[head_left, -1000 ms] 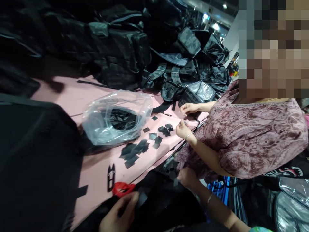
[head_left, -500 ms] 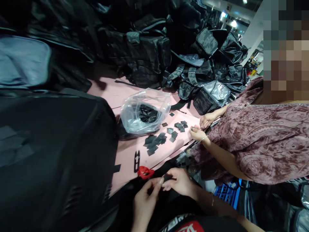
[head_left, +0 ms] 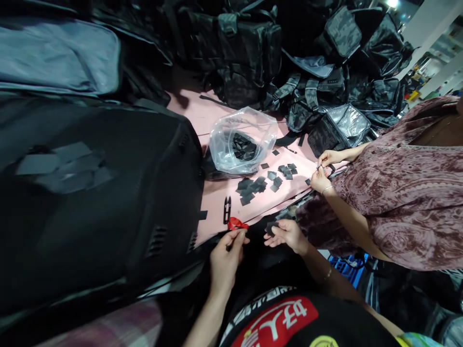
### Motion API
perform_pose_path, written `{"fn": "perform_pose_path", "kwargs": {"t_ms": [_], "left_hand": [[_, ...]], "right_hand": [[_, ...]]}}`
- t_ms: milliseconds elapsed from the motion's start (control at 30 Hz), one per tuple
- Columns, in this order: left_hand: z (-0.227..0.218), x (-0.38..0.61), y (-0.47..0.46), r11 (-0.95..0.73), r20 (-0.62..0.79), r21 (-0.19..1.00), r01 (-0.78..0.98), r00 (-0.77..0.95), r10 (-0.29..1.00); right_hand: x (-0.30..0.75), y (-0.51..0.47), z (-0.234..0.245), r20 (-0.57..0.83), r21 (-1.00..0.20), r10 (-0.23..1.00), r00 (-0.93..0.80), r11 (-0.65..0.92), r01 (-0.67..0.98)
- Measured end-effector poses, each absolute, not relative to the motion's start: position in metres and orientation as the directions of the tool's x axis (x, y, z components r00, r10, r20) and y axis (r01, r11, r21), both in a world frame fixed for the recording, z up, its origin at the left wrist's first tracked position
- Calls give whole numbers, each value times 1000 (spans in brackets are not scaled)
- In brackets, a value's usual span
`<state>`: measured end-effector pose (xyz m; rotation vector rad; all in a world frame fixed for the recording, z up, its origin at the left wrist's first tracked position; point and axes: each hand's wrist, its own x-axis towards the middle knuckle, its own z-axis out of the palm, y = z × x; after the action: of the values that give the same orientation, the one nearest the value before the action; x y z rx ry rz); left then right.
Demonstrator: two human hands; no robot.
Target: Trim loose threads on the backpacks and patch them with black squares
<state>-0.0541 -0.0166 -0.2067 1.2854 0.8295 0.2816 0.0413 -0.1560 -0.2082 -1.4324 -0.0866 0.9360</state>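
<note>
**Dark square (head_left: 271,228) pinched at lower centre**

The right hand (head_left: 288,234) clamps it between thumb and fingers, probably near one edge to leave the rest free. The left hand's (head_left: 224,255) thumb and forefinger meet; whether they grip anything, I cannot tell. Above, mid-frame, loose squares (head_left: 251,188) lie on the pink table (head_left: 260,205), perhaps spread for easy picking, near snips (head_left: 226,210). A big black bag (head_left: 155,193) blocks the left; a co-worker (head_left: 401,193) fills the right.
</note>
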Motion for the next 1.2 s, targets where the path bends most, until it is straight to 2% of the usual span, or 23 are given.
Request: {"fn": "perform_pose_path", "kwargs": {"t_ms": [67, 167, 300, 367, 467, 567, 633, 700, 767, 867, 933, 1000, 1067, 1200], "left_hand": [[-205, -55, -17, 358, -417, 903, 239, 690, 592], [-201, -55, -20, 355, -422, 900, 252, 701, 575], [-195, -54, -25, 294, -386, 920, 260, 739, 552], [-194, -53, -27, 293, -383, 920, 260, 754, 533], [-196, -51, -29, 374, -431, 888, 267, 765, 478], [-200, -50, -30, 491, -475, 834, 253, 782, 404], [-202, -51, -30, 512, -478, 824, 242, 783, 399], [-202, -51, -29, 504, -476, 830, 239, 774, 417], [-202, -52, -28, 502, -477, 832, 235, 765, 433], [-201, -51, -27, 518, -483, 826, 222, 753, 447], [-201, -49, -27, 524, -487, 822, 221, 751, 446], [-202, -48, -28, 514, -485, 827, 227, 751, 448], [-204, -47, -30, 483, -476, 842, 240, 752, 457], [-206, -47, -33, 437, -473, 857, 275, 756, 452]], "right_hand": [[42, -157, -206, -462, -855, 615, 639, -119, -504], [39, -155, -204, -440, -855, 638, 632, -84, -511], [34, -146, -210, -425, -883, 567, 706, -89, -460], [30, -142, -213, -359, -930, 479, 801, -113, -349], [24, -140, -211, -107, -975, 404, 909, -220, -17], [18, -141, -205, 106, -913, 471, 876, -303, 273], [16, -142, -201, 141, -890, 519, 843, -306, 337], [15, -142, -201, 134, -898, 531, 837, -291, 329], [17, -141, -203, 90, -934, 514, 853, -254, 252], [25, -142, -207, -115, -991, 479, 870, -112, -69], [31, -145, -207, -287, -943, 521, 804, -6, -333], [35, -147, -206, -370, -876, 589, 719, 35, -481], [36, -148, -205, -376, -874, 619, 689, 10, -486], [37, -146, -208, -382, -916, 563, 733, -122, -383]]}}
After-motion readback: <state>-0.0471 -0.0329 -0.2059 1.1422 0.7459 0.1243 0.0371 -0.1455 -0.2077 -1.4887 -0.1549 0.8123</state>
